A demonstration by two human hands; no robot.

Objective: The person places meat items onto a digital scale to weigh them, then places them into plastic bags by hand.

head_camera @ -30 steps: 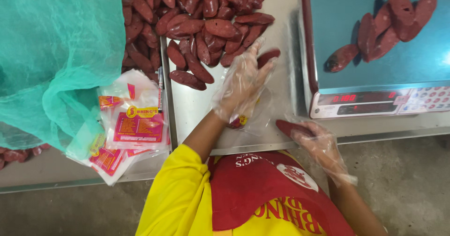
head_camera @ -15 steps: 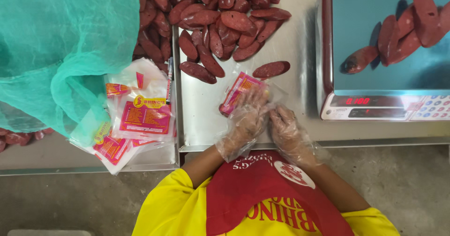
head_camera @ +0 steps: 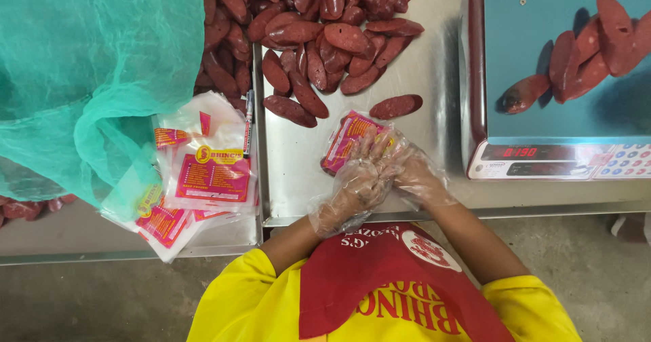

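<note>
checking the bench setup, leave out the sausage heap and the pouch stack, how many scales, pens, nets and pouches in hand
weighing scale: 1
marker pen: 1
green net: 1
printed pouch, held by left hand and right hand: 1
total: 4

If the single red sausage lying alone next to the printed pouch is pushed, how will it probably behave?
The sausage is rounded and elongated, so it may roll or slide on the smooth metal table. It looks firm, probably keeping its shape. The thin plastic-gloved left hand might slip on it.
</note>
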